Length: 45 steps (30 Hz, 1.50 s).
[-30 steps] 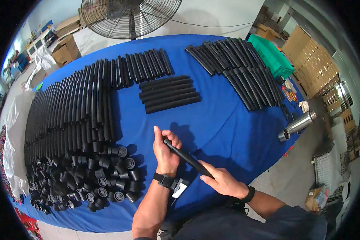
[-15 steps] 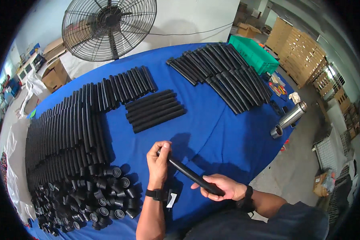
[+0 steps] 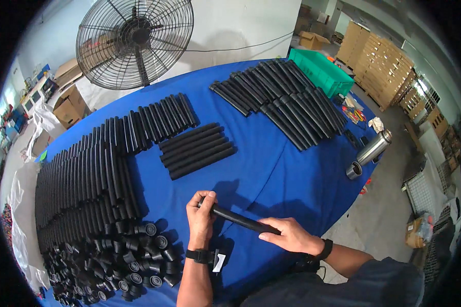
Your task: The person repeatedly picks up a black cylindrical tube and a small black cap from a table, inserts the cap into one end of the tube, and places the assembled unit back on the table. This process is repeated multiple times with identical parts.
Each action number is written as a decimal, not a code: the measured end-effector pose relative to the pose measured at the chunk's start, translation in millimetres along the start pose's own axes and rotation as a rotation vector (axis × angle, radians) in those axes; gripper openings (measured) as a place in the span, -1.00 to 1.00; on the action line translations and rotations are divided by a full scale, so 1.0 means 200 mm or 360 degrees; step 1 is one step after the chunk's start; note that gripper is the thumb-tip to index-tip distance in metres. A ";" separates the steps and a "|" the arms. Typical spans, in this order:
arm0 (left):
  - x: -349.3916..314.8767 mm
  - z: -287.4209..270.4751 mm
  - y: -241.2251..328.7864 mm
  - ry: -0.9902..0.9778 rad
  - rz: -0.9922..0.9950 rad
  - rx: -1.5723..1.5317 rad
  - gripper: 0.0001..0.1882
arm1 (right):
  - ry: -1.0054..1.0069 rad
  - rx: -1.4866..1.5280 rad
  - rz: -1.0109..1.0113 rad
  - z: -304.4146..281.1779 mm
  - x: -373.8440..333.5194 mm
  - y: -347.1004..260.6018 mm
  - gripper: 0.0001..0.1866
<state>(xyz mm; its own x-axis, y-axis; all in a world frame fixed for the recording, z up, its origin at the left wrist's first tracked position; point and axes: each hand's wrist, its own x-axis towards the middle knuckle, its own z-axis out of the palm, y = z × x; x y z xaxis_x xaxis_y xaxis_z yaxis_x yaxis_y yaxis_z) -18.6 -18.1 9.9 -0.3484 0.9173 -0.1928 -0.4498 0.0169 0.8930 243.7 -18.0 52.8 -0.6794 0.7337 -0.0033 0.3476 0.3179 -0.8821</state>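
A black tube (image 3: 238, 219) is held between my two hands above the front of the blue-covered table. My left hand (image 3: 201, 214) is closed round its left end, thumb on top. At the other end my right hand (image 3: 291, 236) wraps over the tube, hiding that tip. The tube slants slightly down toward the right. Left of my left wrist lies a heap of black ribbed end caps (image 3: 133, 266). Just beyond my hands is a small group of black tubes (image 3: 197, 151) lying side by side.
Rows of black tubes (image 3: 77, 179) cover the table's left side; capped-looking tubes (image 3: 292, 102) lie at the far right. A green crate (image 3: 320, 74), steel flask (image 3: 374, 147) and steel cup (image 3: 354, 170) stand along the right edge. A large fan (image 3: 138, 38) stands behind.
My right hand has turned from gripping under the tube's end to lying over it, and has risen slightly. The tube is now less steeply tilted. My left hand still holds its end.
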 end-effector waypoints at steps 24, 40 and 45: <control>-0.01 -0.01 -0.01 -0.0154 0.0026 -0.0172 -0.84 | -0.0339 0.0720 0.0576 -0.05 -0.04 -0.02 -0.58; -0.03 -0.01 0.00 -0.0176 -0.0083 -0.0021 -0.81 | -0.0411 0.0141 0.0594 -0.06 0.01 -0.08 -0.64; -0.03 0.01 0.04 -0.0203 -0.0098 -0.0066 -0.80 | -0.0363 0.1015 0.0734 -0.06 -0.03 0.00 -0.55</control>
<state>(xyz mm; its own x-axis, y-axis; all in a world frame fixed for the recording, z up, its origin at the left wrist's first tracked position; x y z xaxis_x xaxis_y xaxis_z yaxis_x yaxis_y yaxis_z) -17.9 -22.6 18.8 -0.2131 0.9581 -0.1913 -0.5018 0.0607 0.8629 256.4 -14.6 58.3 -0.6967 0.5451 -0.4664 0.2366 -0.4392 -0.8667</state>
